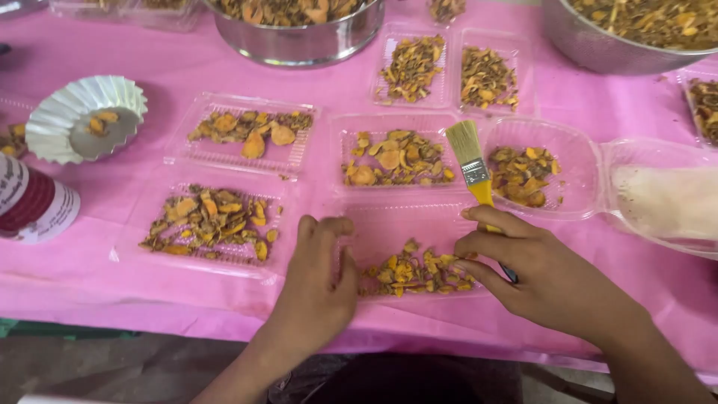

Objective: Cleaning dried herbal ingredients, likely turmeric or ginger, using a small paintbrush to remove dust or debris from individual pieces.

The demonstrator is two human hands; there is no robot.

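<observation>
A pink tablecloth [112, 52] covers the table, and clear plastic trays sit across it, each holding dried orange and yellow slices mixed with brown bits. The tray nearest the person [389, 232] lies between the two hands and holds a small heap of the dried pieces [411, 273] along its front edge, with the rest of its floor bare. To its left a second tray [138, 232] carries a fuller, spread layer, and behind that another tray [299, 150] has a thinner scatter with a few larger round slices. A middle tray [351, 127] and two smaller ones [456, 45] farther back are also filled, and a round-cornered tub [576, 150] to the right holds a darker clump. Two steel bowls [299, 41] at the far edge are heaped with the same material. A pleated white paper cup [52, 120] on the left contains only a few pieces, and a red and white can [30, 206] lies near it. The left hand [318, 288] rests on the near tray with its fingers curled loosely inward, holding nothing that shows. The right hand [538, 277] grips a paintbrush [471, 161] with a yellow handle and pale bristles pointing away, while its fingertips touch the heap.
</observation>
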